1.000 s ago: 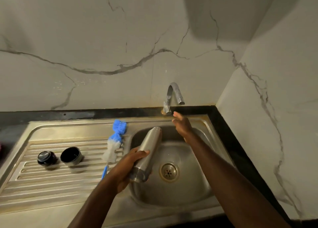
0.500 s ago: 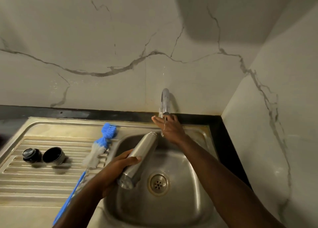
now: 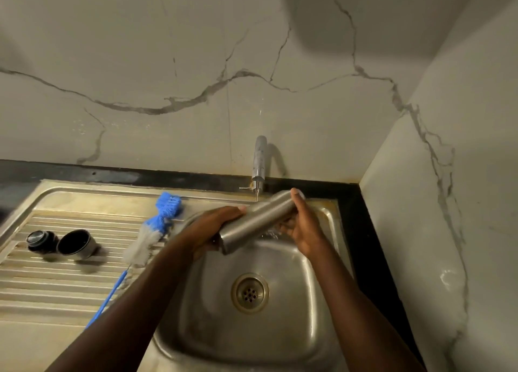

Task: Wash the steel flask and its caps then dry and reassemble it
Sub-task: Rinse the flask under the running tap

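The steel flask (image 3: 259, 220) lies tilted across the sink bowl (image 3: 252, 329), its upper end under the tap (image 3: 259, 161), from which a thin stream of water runs. My left hand (image 3: 213, 228) grips its lower end. My right hand (image 3: 301, 225) wraps its upper end, thumb over the top. Two caps stand on the ribbed drainboard (image 3: 56, 282) at the left: a black stopper cap (image 3: 39, 240) and a steel cup cap (image 3: 76, 244), open side up.
A blue and white bottle brush (image 3: 157, 225) lies on the drainboard beside the bowl, its blue handle running toward the front edge. The drain (image 3: 249, 292) is open in the bowl. Marble walls close in behind and on the right.
My right hand left the tap and took hold of the flask's upper end. The flask swung up and to the right, under the running water.
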